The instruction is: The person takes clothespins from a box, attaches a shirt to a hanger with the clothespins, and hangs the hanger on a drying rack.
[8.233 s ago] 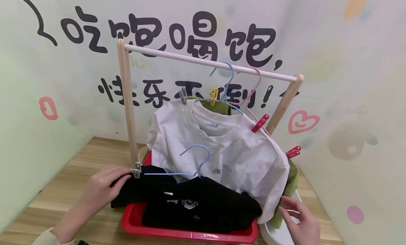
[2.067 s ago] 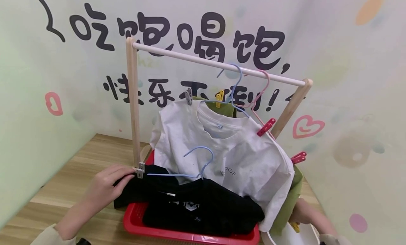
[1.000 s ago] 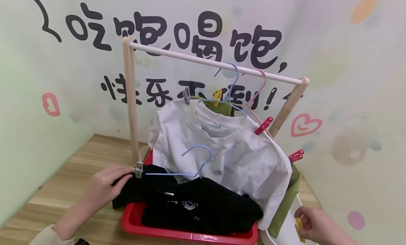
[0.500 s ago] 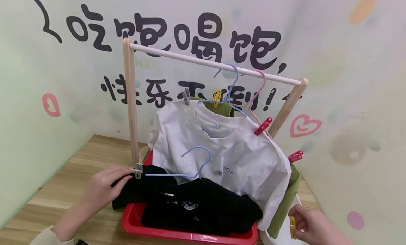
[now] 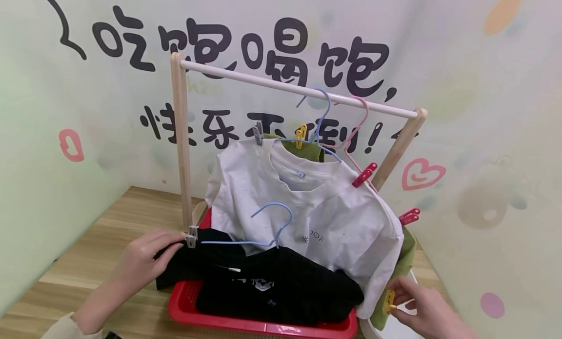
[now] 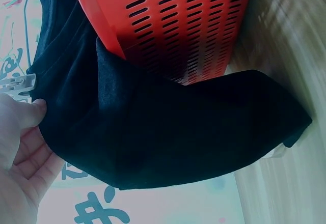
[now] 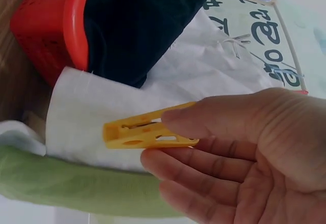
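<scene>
At the left, my left hand [image 5: 142, 256] pinches the shoulder of a black T-shirt [image 6: 168, 132], right beside a grey clothespin [image 5: 191, 236] clipped there. A blue hanger [image 5: 237, 242] runs into this shirt, its hook standing up free of the rail. My right hand [image 5: 423, 305] pinches a yellow clothespin [image 7: 147, 131] between thumb and fingers, in front of the green garment [image 5: 406, 253] and the white shirt's sleeve. The white T-shirt [image 5: 333, 222] hangs behind, with a grey clothespin [image 5: 257, 133] and a red clothespin [image 5: 365, 174] on its shoulders.
A red perforated basket [image 5: 272, 328] stands under the black shirt. At its right is a white container [image 5: 397, 330], partly hidden by my right hand. The rack's white rail [image 5: 263, 81] carries two hangers. Wooden posts [image 5: 180, 144] stand at both sides.
Earlier the right hand was bare, then dipped to the white container. Now it has come up and left with a yellow clothespin. The left hand keeps its pinch on the black T-shirt.
</scene>
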`<state>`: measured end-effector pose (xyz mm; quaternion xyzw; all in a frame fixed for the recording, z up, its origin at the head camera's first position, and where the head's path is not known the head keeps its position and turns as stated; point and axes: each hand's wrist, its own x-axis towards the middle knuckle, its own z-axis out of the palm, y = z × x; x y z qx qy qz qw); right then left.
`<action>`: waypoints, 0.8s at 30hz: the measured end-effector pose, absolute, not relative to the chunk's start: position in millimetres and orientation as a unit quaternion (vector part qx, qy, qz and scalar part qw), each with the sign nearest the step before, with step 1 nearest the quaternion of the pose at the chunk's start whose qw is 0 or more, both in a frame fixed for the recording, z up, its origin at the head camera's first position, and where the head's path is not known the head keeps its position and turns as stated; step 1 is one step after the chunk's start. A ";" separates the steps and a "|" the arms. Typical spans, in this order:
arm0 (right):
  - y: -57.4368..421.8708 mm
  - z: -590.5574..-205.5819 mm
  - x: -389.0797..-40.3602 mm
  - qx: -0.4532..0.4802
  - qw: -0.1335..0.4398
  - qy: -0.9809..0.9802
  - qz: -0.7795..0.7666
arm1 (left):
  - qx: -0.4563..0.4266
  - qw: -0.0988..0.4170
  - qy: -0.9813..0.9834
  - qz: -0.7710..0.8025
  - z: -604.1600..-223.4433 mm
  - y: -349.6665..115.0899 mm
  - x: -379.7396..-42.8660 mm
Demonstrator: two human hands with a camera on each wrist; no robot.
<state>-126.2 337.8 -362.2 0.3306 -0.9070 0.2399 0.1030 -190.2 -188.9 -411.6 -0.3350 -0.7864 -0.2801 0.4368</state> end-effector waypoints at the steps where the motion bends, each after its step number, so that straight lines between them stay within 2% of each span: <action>1: 335.5 -362.1 -126.6 0.330 0.113 -0.906 0.238 | -0.335 0.436 -0.787 -0.280 -411.6 -188.9 -190.0; 8: 313.4 -355.8 -126.8 0.272 0.126 -0.923 0.240 | -0.334 0.432 -0.789 -0.283 -411.2 -188.4 -188.6; 16: 287.2 -353.6 -129.3 0.284 0.203 -0.898 0.266 | -0.338 0.449 -0.780 -0.275 -410.3 -187.0 -189.2; 24: 265.7 -352.1 -136.8 0.290 0.215 -0.883 0.300 | -0.337 0.436 -0.787 -0.280 -411.4 -188.6 -189.4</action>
